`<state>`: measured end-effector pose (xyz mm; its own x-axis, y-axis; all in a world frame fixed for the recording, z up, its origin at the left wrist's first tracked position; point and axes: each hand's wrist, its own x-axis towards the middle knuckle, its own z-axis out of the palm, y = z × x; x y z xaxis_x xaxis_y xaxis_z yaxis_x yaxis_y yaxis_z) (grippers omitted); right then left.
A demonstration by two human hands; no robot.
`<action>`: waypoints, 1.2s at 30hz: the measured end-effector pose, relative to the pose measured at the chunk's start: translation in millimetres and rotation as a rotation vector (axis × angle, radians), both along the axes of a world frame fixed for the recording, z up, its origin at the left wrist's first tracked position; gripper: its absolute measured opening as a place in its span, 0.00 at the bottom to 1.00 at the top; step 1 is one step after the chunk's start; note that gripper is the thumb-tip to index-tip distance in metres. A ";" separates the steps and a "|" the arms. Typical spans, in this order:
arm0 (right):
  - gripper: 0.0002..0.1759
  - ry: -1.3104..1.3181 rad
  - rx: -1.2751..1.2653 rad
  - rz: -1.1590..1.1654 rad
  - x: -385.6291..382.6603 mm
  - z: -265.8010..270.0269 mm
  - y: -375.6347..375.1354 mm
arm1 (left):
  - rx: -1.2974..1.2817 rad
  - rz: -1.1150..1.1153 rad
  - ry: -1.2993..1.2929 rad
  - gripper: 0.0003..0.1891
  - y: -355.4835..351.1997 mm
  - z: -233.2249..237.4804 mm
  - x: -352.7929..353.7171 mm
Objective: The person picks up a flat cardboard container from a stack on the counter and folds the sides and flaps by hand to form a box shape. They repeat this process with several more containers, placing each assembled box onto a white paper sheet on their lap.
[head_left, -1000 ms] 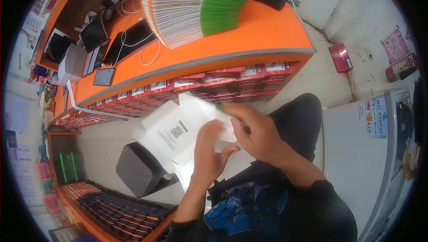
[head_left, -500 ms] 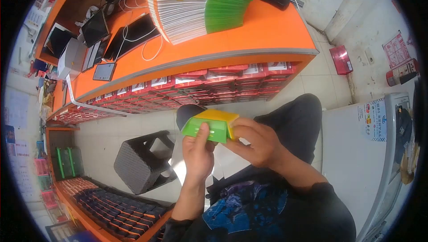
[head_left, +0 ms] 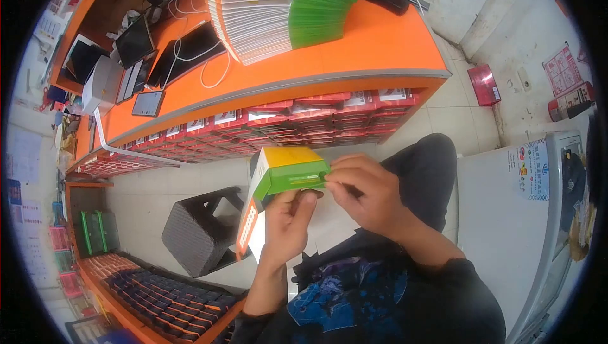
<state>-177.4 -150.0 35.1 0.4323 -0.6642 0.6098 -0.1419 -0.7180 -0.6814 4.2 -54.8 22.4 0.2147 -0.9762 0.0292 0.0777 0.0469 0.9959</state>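
A green, yellow and white box (head_left: 293, 175) with an orange-edged side hangs above my lap. My left hand (head_left: 288, 220) is closed on it from below, its thumb bent near the lower edge of the green face. At the box's right end, the fingers of my right hand (head_left: 362, 185) pinch the green edge. A fanned row of similar white, orange and green boxes (head_left: 266, 11) stands on the orange counter (head_left: 392, 46) in front of me.
Red boxes (head_left: 304, 122) fill the shelf under the counter. A dark stool (head_left: 199, 230) stands on the floor at left. A phone (head_left: 147, 103) and cables lie on the counter. A white fridge (head_left: 500, 230) is at right; dark packs (head_left: 164, 293) sit at lower left.
The box has turned and now shows its yellow face, a larger green face and the orange-edged side. My left thumb has moved lower, off the middle of the green face.
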 end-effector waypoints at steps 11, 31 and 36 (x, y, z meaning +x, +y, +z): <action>0.08 -0.103 0.251 -0.053 9.2 -5.7 14.4 | -0.075 0.194 0.231 0.12 -11.5 -2.4 -18.7; 0.08 0.246 -0.393 0.039 3.4 -15.8 11.9 | -0.058 0.198 0.419 0.30 -6.7 8.4 12.0; 0.08 0.290 -0.448 0.035 4.4 -18.9 15.1 | 0.083 0.379 0.767 0.26 -16.1 -5.2 17.7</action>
